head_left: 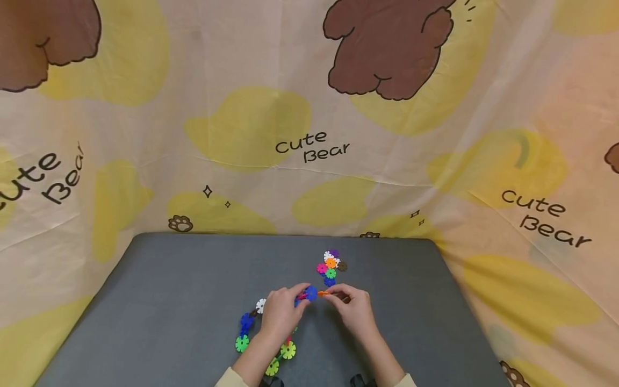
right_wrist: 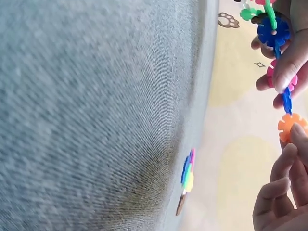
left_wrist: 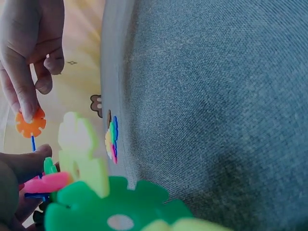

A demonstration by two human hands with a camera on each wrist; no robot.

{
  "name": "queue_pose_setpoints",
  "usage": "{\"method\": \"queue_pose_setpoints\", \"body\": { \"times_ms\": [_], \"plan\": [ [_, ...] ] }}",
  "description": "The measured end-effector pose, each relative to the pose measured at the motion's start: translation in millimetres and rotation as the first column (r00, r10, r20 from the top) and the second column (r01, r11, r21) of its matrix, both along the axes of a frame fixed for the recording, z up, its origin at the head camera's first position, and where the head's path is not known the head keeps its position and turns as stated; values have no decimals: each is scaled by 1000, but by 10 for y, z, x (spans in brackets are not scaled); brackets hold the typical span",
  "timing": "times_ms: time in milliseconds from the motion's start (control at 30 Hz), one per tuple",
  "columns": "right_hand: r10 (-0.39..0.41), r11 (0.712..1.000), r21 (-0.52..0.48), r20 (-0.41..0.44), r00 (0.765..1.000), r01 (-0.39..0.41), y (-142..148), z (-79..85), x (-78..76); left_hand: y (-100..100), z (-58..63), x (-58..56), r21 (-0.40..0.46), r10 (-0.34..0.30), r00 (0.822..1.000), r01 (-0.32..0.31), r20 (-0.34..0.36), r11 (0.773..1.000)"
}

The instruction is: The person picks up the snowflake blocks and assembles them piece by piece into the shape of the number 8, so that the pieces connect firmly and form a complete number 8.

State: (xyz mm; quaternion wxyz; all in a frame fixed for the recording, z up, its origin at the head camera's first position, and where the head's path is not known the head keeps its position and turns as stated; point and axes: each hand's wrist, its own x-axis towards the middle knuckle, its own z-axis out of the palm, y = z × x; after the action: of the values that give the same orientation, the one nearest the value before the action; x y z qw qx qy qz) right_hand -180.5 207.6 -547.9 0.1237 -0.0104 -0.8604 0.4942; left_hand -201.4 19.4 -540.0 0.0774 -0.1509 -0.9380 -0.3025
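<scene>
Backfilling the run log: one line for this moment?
left grip: pinches pink chain disc | right grip: pinches orange disc | orange disc: at blue disc's edge | disc pile: on table

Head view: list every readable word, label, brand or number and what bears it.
"Cute Bear": hanging cloth, middle.
"Cute Bear": cloth, right side.
"ute Bear": cloth, left side, first letter cut off by the picture's edge.
Plastic discs: no readable text.

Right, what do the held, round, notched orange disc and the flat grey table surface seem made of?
Held, round, notched orange disc: probably smooth moulded plastic, given its even colour and clean-edged slots.
Flat grey table surface: matt, apparently woven cloth, since fine ribbing shows in both wrist views.
</scene>
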Motion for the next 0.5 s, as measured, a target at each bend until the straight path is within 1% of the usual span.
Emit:
{"method": "queue_pose_setpoints", "body": {
  "times_ms": [167,333,433,500],
  "plan": [
    [-1,999,38,-103,995,5,-42,-9,31,25,-23,11,-8,33,999,-34,-17,999],
    [-24,998,49,-202,979,34,-87,-22,35,61,-39,41,32,37,998,-36,-52,999],
    [-23,998,56,-245,969,37,-110,-48,35,81,-44,60,53,39,997,-35,-59,998],
    [-24,997,58,-259,966,41,-123,-68,34,89,-39,69,66,46,998,-43,-46,997]
  ]
}}
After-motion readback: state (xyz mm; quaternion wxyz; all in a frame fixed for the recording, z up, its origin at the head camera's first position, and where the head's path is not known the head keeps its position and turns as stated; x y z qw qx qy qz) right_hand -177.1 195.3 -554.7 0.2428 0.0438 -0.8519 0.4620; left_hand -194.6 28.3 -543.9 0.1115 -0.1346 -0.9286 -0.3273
